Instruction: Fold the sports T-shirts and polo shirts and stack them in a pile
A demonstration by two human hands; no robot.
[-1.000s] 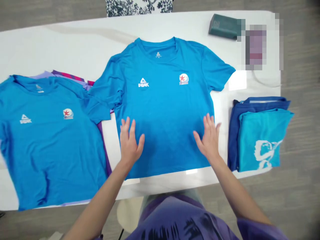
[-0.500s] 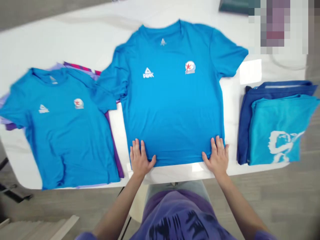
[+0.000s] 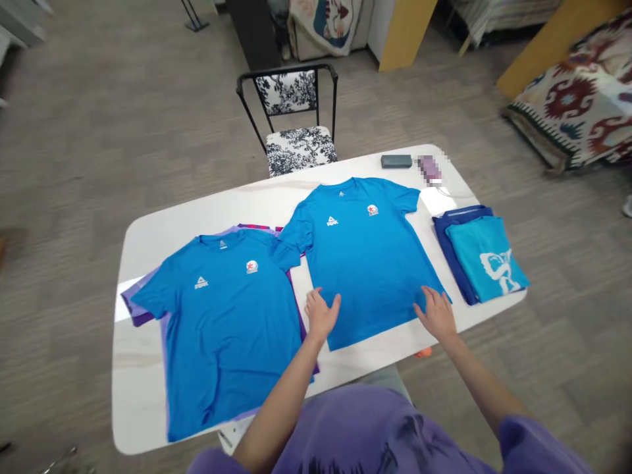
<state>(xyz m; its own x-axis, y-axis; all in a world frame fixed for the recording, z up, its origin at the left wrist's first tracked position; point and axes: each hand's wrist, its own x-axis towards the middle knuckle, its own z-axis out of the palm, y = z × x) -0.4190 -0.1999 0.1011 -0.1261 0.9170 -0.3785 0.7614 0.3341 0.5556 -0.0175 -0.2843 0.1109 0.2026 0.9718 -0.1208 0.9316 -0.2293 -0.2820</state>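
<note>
Head view faces forward-down over table (image 3: pixel 153 243); nearness unclear.

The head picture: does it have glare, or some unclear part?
Head view: bright glare on the white table near the folded clothes and at its left end; a small item beside the dark box is pixelated; PEAK on the right blue shirt is readable.
</note>
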